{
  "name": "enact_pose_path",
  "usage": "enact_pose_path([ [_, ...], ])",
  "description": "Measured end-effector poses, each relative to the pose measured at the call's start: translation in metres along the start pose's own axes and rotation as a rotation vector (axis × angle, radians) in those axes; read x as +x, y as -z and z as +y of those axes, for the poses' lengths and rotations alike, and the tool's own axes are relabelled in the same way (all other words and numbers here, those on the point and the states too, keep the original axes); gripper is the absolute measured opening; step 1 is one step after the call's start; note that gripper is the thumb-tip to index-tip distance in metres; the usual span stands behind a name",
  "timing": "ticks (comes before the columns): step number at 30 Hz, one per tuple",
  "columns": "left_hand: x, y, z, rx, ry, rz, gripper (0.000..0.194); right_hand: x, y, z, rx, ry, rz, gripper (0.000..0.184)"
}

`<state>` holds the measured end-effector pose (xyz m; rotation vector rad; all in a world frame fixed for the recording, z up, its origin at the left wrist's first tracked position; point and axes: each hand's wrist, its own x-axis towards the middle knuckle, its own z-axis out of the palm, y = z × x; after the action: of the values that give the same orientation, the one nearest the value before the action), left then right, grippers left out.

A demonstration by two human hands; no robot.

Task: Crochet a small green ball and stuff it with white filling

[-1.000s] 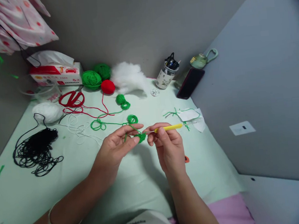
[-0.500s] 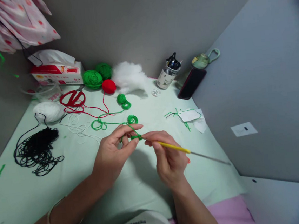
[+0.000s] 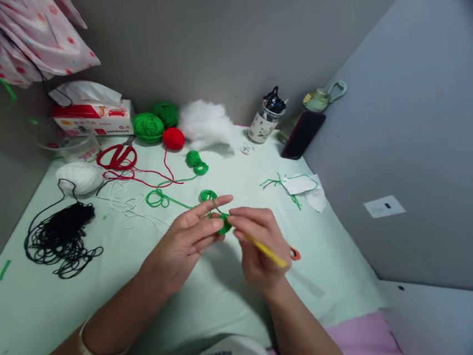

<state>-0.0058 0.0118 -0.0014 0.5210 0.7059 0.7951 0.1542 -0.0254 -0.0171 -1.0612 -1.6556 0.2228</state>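
Note:
Between thumb and fingers, my left hand (image 3: pixel 184 238) pinches a small green crochet piece (image 3: pixel 224 225); its index finger is stretched out with green yarn running over it. My right hand (image 3: pixel 264 247) is closed around a crochet hook with a yellow handle (image 3: pixel 266 249), whose tip meets the green piece and is hidden by fingers. The hook's rear end is smeared by motion. Green yarn (image 3: pixel 159 198) trails from my left hand back to a small green ball (image 3: pixel 193 159). A loose green coil (image 3: pixel 208 195) lies just behind the fingers.
Red-handled scissors (image 3: pixel 117 156), a red yarn ball (image 3: pixel 174 139), white stuffing (image 3: pixel 206 125) and a tissue box (image 3: pixel 95 121) stand at the back. Tangled black yarn (image 3: pixel 64 236) lies left. A phone (image 3: pixel 303 135) leans on a bottle at right. An orange-handled tool (image 3: pixel 295 253) lies beside my right hand.
My right hand has turned the hook, so its rear end now points down toward me rather than off to the right. The green piece is tilted and shows more of its face.

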Motion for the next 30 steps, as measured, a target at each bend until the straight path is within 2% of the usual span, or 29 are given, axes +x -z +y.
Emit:
enact_pose_path([
  [3,0.0,0.001,0.004,0.013,-0.071,0.064,0.033,0.007,0.0,-0.001,0.339,-0.263,0.115,0.025],
  [6,-0.001,0.0,0.002,0.107,-0.133,0.074,0.032,0.011,-0.003,0.001,0.6,-0.416,0.106,0.02],
  [11,-0.001,-0.001,-0.008,0.217,-0.21,0.056,0.031,0.011,-0.006,0.003,0.543,-0.383,0.047,0.02],
  [14,-0.001,-0.001,-0.008,0.21,-0.211,0.056,0.042,0.01,-0.006,0.003,0.554,-0.396,0.037,0.018],
  [18,-0.001,0.0,-0.002,0.135,-0.093,-0.007,0.057,0.01,-0.003,0.005,0.677,-0.541,0.063,0.015],
  [21,-0.001,0.001,0.003,0.092,-0.005,-0.052,0.051,0.014,0.001,0.008,0.77,-0.667,0.109,0.018],
  [24,-0.001,0.002,0.004,0.065,0.02,-0.076,0.043,0.018,0.004,0.011,0.878,-0.76,0.102,0.019],
  [27,0.0,0.001,-0.001,0.099,-0.042,-0.044,0.042,0.018,0.001,0.01,0.908,-0.791,0.075,0.02],
  [30,0.0,-0.002,-0.008,0.178,-0.158,0.026,0.044,0.013,-0.005,0.008,0.81,-0.709,0.058,0.018],
])
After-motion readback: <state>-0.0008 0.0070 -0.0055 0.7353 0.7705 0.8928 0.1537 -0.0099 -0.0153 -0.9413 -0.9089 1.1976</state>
